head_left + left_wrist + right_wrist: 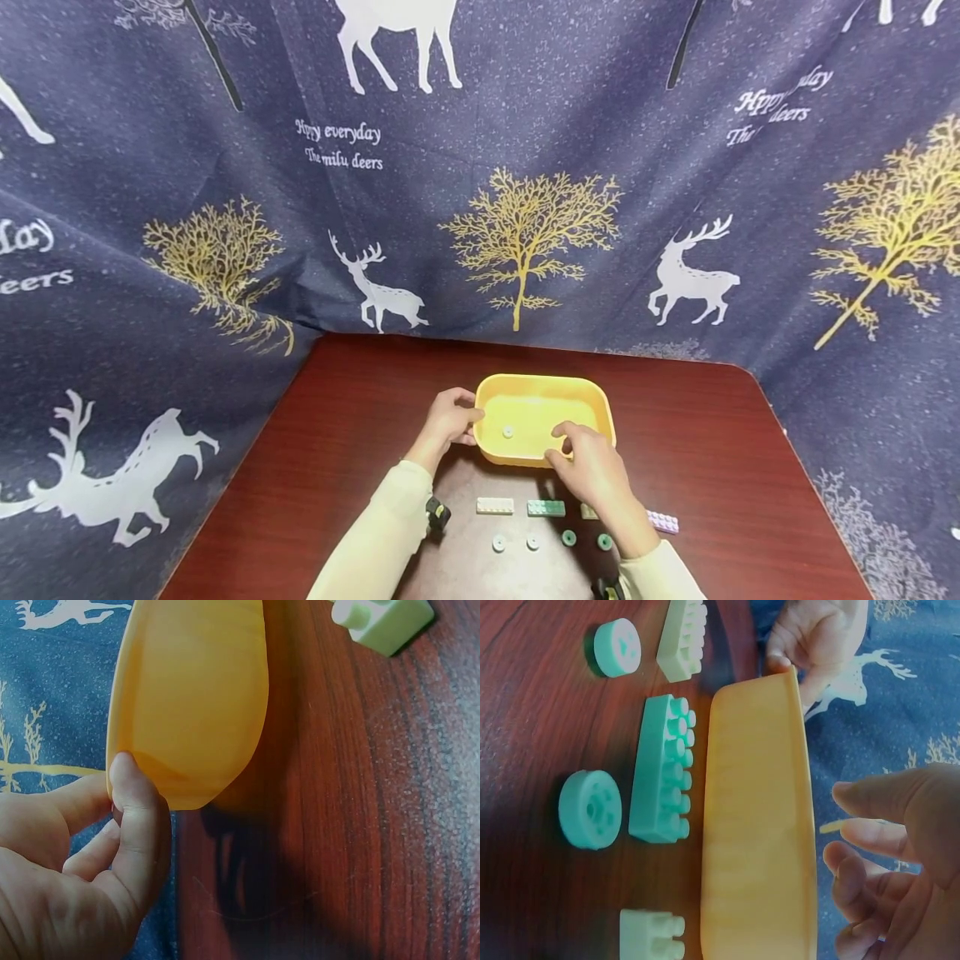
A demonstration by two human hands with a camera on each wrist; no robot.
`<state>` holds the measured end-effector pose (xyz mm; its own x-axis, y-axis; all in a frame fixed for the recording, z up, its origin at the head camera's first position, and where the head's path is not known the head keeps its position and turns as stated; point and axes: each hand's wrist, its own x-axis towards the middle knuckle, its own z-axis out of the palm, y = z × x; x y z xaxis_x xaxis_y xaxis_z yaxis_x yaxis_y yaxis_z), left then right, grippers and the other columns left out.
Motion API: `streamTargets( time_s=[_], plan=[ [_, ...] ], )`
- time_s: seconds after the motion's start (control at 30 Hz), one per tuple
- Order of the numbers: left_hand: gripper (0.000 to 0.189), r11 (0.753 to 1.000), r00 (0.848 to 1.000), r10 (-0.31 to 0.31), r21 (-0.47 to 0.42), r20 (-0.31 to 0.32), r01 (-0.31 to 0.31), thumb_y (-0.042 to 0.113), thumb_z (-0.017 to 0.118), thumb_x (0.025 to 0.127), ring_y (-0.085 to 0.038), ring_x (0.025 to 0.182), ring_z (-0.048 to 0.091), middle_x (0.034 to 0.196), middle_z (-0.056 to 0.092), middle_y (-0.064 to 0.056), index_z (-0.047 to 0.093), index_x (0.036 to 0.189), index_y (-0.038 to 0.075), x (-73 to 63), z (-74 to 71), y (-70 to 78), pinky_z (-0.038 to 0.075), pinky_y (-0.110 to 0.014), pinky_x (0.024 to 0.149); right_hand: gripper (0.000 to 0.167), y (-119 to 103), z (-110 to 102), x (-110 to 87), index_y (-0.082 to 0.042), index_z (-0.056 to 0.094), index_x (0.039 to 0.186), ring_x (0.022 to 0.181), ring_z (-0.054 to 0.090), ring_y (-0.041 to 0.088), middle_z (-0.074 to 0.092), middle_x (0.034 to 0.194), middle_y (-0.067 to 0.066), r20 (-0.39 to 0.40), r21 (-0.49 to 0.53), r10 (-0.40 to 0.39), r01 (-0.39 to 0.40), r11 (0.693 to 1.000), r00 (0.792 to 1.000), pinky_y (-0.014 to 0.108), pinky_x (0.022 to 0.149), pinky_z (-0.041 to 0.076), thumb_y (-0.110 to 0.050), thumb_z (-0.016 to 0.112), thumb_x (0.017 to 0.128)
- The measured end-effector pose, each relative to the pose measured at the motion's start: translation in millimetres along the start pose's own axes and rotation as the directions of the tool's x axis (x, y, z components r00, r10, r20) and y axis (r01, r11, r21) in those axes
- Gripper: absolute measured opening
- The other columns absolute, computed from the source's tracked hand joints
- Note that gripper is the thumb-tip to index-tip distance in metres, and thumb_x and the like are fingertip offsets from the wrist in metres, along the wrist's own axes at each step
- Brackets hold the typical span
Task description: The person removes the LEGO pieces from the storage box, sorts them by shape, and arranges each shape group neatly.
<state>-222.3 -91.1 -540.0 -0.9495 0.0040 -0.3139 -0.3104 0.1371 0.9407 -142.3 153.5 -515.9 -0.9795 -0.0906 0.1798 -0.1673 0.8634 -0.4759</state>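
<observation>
My left hand (450, 417) pinches the left end of a yellow plastic box (543, 379) by its rim, thumb on the outer wall in the left wrist view. My right hand (592, 467) hovers over the box's front right part, its fingers loosely bent. Between those fingers I see nothing held in the right wrist view, where the hand (900, 855) stands apart from the box wall (757, 810). One small pale wheel (507, 432) lies inside the box, left of its middle.
Before the box lie a cream toy brick (495, 506), a teal brick (546, 508), a part-hidden pale brick (588, 512) and a lilac brick (662, 522). Nearer are two pale wheels (532, 542) and two teal wheels (569, 537). A deer-print cloth (480, 275) hangs behind the table.
</observation>
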Motion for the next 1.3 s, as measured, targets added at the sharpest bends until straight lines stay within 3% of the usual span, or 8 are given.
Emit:
streamTargets(
  time_s=[0.33, 0.57, 1.3],
  plan=[
    [0.037, 1.000, 1.000, 0.007, 0.002, 0.014, -0.008, 0.000, 0.071, 0.091, -0.022, 0.058, 0.064, 0.095, 0.066, -0.026, 0.060, 0.126, -0.004, 2.8, -2.1, -1.1, 0.062, -0.028, 0.046, 0.028, -12.1, 6.7, 12.0, -0.018, 0.072, 0.108, 0.077, 0.064, 0.019, 0.070, 0.086, 0.004, 0.019, -0.001, -0.025, 0.025, 1.000, 0.999, 0.039, 0.064, 0.055, -0.027, 0.081, 0.083],
    [0.038, 1.000, 1.000, 0.010, 0.011, 0.021, -0.011, 0.001, 0.071, 0.091, -0.022, 0.059, 0.064, 0.086, 0.062, -0.015, 0.060, 0.127, -0.005, 1.5, -1.2, -1.8, 0.062, -0.029, 0.046, 0.027, -11.5, 17.8, 18.6, -0.018, 0.072, 0.107, 0.075, 0.064, 0.018, 0.070, 0.085, 0.003, 0.033, -0.004, -0.008, 0.008, 1.000, 0.999, 0.039, 0.061, 0.055, -0.026, 0.080, 0.082],
    [0.039, 1.000, 1.000, 0.013, 0.003, 0.017, -0.014, 0.000, 0.071, 0.091, -0.019, 0.054, 0.061, 0.085, 0.062, -0.017, 0.059, 0.127, -0.006, 2.3, -2.0, -2.3, 0.061, -0.028, 0.045, 0.029, -17.8, 41.2, 44.8, -0.018, 0.071, 0.109, 0.064, 0.056, 0.014, 0.060, 0.071, -0.005, 0.092, -0.020, -0.006, 0.008, 1.000, 0.996, 0.033, 0.051, 0.047, -0.029, 0.078, 0.084]
  ],
)
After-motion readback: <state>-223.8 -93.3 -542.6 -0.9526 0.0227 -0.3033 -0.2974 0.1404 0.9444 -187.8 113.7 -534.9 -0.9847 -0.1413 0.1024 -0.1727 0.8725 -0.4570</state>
